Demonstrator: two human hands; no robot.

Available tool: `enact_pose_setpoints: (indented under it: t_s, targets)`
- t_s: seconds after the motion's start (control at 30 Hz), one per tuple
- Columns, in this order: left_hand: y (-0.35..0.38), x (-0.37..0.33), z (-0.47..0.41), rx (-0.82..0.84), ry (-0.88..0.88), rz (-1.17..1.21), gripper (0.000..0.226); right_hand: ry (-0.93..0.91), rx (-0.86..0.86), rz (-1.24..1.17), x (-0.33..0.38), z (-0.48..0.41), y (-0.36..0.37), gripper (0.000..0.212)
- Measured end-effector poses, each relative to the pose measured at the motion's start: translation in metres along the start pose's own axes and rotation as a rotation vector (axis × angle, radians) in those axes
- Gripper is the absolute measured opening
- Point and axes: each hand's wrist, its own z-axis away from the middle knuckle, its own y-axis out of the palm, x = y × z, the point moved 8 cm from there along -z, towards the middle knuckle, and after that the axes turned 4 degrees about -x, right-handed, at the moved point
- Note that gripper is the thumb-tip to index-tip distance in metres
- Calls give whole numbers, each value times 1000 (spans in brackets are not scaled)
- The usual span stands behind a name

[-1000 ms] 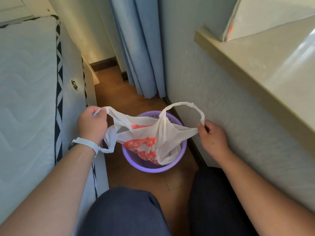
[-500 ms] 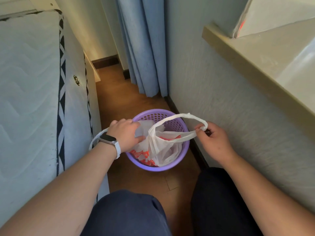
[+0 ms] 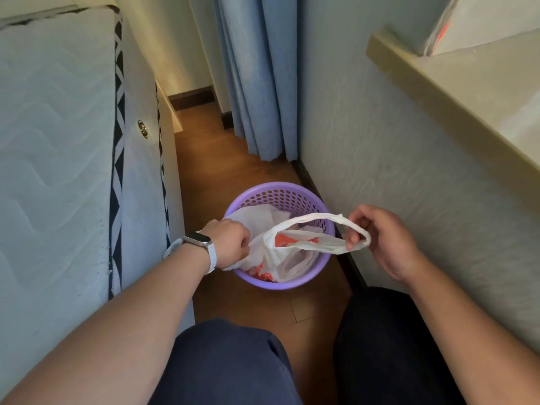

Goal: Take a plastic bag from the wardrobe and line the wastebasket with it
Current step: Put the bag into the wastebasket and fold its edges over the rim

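L hand [image 3: 231, 244] grips bag [image 3: 289, 260] in wastebasket [image 3: 280, 189], R hand [image 3: 384, 239] holds its handle [image 3: 309, 219], wood floor [image 3: 210, 159] by wall [image 3: 365, 141].

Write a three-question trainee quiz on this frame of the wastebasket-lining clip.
1. True or false: the plastic bag is already folded over the purple wastebasket rim all round.
2. What does the right hand hold? A) the bag's handle loop B) the wastebasket's rim C) nothing
3. Fill in: the left hand grips the bag on the wastebasket's side nearest the ____.
Key: 1 false, the far rim is bare; 2 A; 3 mattress.
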Motion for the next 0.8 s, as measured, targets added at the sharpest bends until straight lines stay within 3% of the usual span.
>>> enact_pose_setpoints:
  t_s: [0.2,0.4,0.47,0.57,0.67,0.8]
  targets:
    - [-47,-8,0,-394,-14,115,19,145,229,718,-24,6,19,32]
    - [-50,-9,1,-400,-65,271,14,-91,67,671,26,-9,33,33]
    - [-50,-11,0,-389,-82,355,14,-69,164,656,29,-18,55,22]
    - [-58,-11,-1,-437,-99,458,13,-38,359,818,8,-26,96,16]
    - [-67,-1,0,-525,-129,485,15,-62,398,925,-28,-30,119,11]
    - [-71,22,0,-623,-218,448,20,-65,313,1149,-64,-39,102,66]
